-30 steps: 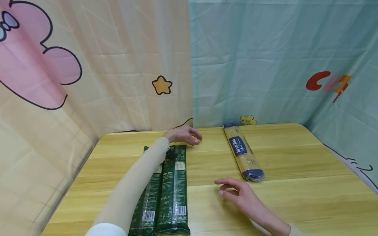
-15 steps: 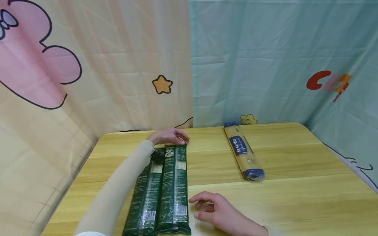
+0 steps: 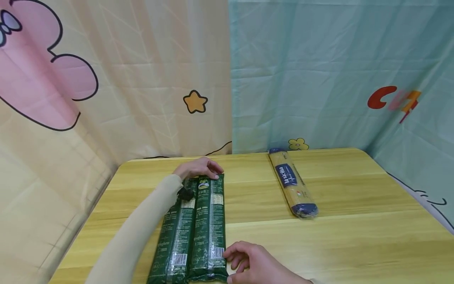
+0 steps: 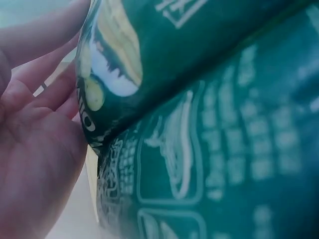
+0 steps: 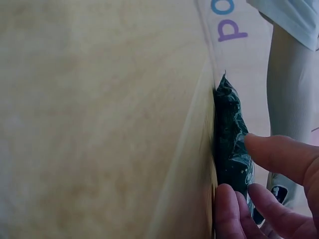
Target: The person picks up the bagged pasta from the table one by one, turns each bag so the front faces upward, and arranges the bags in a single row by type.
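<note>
Peach fabric curtain (image 3: 149, 79) and teal fabric curtain (image 3: 301, 79) met behind a yellow wood-grain table (image 3: 337, 244). Left of its middle we saw a long dark-green plastic spaghetti packet (image 3: 210, 225) lying flat, one end near us and one far. A matching green plastic packet (image 3: 173, 236) lay along its left side.

We had our left hand (image 3: 199, 167), in a beige sleeve (image 3: 142, 225), arched at the far end of the spaghetti packet. Its fingers were bent and partly hidden; the left wrist view showed that end right beside the palm, yet we could not tell whether they pinched it. Our right hand (image 3: 257, 262) was at the near right corner: its index fingertip met the packet's side by the printed barcode (image 3: 217, 253), and its thumb stood at the corner, parted from the loosely bent fingers.

Well apart on the right, a clear plastic pasta packet with blue ends (image 3: 299, 195) lay aslant.
</note>
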`<control>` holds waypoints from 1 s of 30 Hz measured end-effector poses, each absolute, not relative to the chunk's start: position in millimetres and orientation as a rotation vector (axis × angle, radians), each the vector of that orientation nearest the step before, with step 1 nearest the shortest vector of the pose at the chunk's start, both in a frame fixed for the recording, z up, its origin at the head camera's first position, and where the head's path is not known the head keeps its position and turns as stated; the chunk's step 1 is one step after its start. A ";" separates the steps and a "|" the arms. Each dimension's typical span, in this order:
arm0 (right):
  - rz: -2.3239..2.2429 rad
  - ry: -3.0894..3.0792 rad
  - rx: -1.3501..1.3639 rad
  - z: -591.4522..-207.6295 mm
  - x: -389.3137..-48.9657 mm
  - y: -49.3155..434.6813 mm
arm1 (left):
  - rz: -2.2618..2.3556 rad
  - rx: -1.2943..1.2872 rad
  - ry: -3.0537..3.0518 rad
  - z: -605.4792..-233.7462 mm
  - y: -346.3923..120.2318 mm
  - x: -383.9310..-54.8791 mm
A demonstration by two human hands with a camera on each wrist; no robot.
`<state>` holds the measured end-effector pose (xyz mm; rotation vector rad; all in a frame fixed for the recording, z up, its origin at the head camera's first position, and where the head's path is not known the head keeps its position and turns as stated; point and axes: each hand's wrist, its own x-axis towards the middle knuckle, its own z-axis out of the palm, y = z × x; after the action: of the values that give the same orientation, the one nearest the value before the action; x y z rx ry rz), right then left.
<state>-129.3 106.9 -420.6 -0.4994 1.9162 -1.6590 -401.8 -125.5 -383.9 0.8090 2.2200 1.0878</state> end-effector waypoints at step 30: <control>-1.629 2.031 -0.628 -426.5 -129.5 98.2 | 0.985 0.744 2.245 -371.4 -110.1 -398.6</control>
<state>-129.5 98.2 -426.5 -0.6277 2.0308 -1.6288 -398.6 -110.1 -371.4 0.7438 2.2453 0.9850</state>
